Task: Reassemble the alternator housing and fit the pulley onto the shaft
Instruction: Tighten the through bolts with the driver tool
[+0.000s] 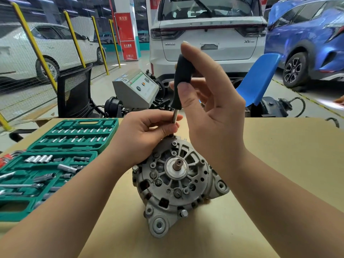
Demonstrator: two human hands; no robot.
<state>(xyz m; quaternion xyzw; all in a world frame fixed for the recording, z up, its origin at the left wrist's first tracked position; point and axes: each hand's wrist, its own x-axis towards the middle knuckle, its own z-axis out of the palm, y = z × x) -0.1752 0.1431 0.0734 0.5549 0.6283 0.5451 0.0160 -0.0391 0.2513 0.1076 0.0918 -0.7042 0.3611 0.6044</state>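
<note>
Ribbed grey cast alternator [176, 185] on bench [279, 164] | right hand [210, 101] fingers grasp black screwdriver [181, 82] handle | left hand [149, 135] fingers pinch its steel shank

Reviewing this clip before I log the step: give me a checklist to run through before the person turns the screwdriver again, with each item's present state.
1. Screwdriver held: ok, the right hand has its fingers round the black handle.
2. Shaft guided: ok, the left hand pinches the metal shaft low down.
3. Tip seated in a fastener: cannot tell, the left hand's fingers hide the tip at the far edge of the alternator.
4. Alternator steady: ok, it rests on the table with the left hand against it.
5. Pulley fitted: not ok, the alternator shaft stands bare.
6. Spare bits at hand: ok, the green socket case lies open at the left.
</note>
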